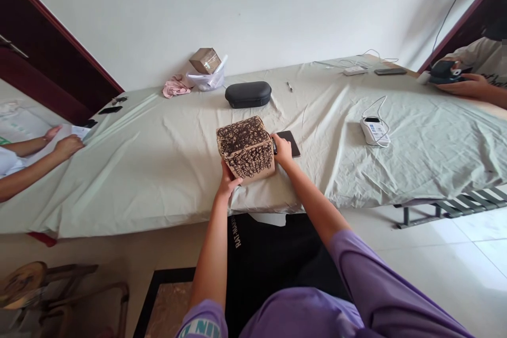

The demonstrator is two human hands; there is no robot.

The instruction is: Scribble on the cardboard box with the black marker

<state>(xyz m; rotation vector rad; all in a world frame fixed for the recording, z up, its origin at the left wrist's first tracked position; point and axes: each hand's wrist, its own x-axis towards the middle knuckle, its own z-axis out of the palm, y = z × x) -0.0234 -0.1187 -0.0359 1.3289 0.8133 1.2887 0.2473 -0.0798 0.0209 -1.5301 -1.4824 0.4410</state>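
A cardboard box [253,150] sits near the table's front edge, its top and front face covered in looping black scribbles. Its lower part and right side are plain brown. My left hand [228,179] grips the box at its lower left front corner, thumb along the front. Against the box's right side is my right hand [282,149], fingers curled round a small black object [274,146] that is mostly hidden. Partly behind this hand lies a flat dark tablet-like slab [291,142] on the cloth.
A black hard case [248,94] lies behind the box, with a pen [290,86] to its right. Farther back stand a plastic basin [208,80] and a pink cloth [176,86]. A white corded device [375,131] is at right. Other people's hands show at both sides.
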